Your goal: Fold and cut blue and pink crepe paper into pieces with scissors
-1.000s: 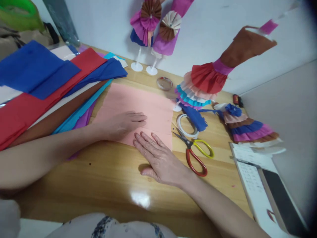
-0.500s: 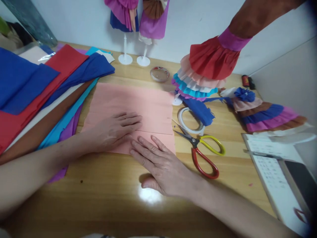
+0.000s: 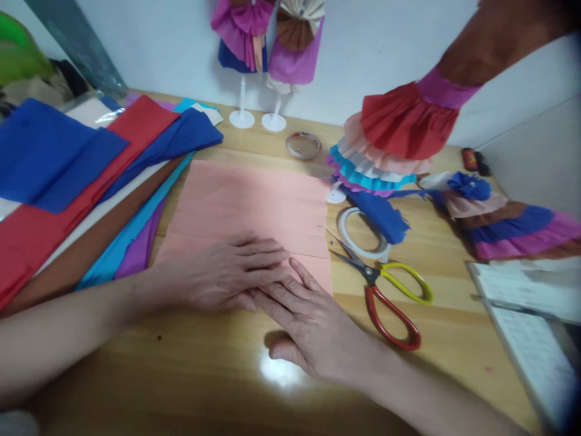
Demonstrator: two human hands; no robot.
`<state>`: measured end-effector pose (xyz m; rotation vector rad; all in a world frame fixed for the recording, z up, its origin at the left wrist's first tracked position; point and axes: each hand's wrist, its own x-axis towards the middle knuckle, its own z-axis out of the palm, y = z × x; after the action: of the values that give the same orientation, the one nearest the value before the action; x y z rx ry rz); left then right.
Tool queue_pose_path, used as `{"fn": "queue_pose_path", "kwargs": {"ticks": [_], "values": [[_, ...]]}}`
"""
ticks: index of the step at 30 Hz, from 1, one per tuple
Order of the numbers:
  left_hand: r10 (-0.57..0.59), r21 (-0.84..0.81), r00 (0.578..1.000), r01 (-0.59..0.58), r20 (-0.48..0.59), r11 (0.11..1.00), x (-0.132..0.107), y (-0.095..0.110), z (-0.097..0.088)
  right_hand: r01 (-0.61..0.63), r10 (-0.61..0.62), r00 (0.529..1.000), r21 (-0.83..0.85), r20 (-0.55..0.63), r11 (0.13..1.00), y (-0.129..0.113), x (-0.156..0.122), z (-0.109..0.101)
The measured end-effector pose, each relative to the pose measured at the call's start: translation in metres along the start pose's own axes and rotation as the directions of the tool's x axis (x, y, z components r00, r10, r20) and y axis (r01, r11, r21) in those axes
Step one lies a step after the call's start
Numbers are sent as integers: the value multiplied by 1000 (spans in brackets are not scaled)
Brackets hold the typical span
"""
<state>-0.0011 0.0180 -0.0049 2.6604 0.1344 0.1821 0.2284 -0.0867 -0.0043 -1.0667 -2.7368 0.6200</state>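
A pink sheet of crepe paper [image 3: 254, 200] lies on the wooden table [image 3: 200, 375], with a crosswise fold line in its lower part. My left hand [image 3: 227, 269] rests flat on its near part, fingers stretched to the right and their tips overlapping the fingers of the other hand. Palm down, my right hand [image 3: 308, 321] lies over the sheet's near edge with the thumb held apart. Both hands are open and grip nothing. Right of the paper are scissors [image 3: 371, 275] with one yellow and one red handle, their blades slightly parted and pointing toward the sheet.
Folded coloured crepe papers [image 3: 109, 188] are piled at the left. A white tape roll [image 3: 342, 227] and a clear tape roll [image 3: 304, 145] lie nearby. Ruffled paper dresses [image 3: 408, 127] stand behind, another [image 3: 512, 224] lies at the right. A notepad [image 3: 521, 339] is at the right edge.
My left hand has slid right along the paper, so its fingertips now overlap my right hand's fingers. My right hand stays flat near the edge. The whole view has shifted slightly.
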Motion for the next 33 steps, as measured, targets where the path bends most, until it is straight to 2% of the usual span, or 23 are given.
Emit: {"fn": "queue_pose_path", "kwargs": {"ticks": [4, 8, 12, 14, 18, 21, 27, 33], "values": [[-62, 24, 998, 62, 5, 998, -3, 1, 9, 18, -19, 999, -33, -36, 999, 0, -1, 3], [-152, 100, 988, 153, -19, 983, -15, 5, 13, 75, -90, 991, -152, -96, 986, 3, -3, 9], [-353, 167, 935, 354, -38, 920, -34, 11, 12, 95, -124, 986, -233, -114, 968, 3, -2, 10], [-408, 200, 912, 407, -37, 891, -41, 12, 8, 85, -114, 987, -237, -110, 968, 2, -2, 9], [-427, 237, 903, 427, -53, 873, -49, 15, -4, 56, -78, 993, -230, -90, 972, -1, -1, 6], [-439, 259, 893, 449, -97, 855, -56, 25, -6, 53, -71, 994, -211, -79, 976, -1, -1, 5], [-454, 279, 890, 443, -28, 852, -75, 45, 13, 49, -65, 995, -188, -79, 981, -1, -1, 6], [-470, 293, 879, 470, -78, 833, -80, 43, 18, 49, -69, 993, -201, -97, 978, -3, -2, 6]]}}
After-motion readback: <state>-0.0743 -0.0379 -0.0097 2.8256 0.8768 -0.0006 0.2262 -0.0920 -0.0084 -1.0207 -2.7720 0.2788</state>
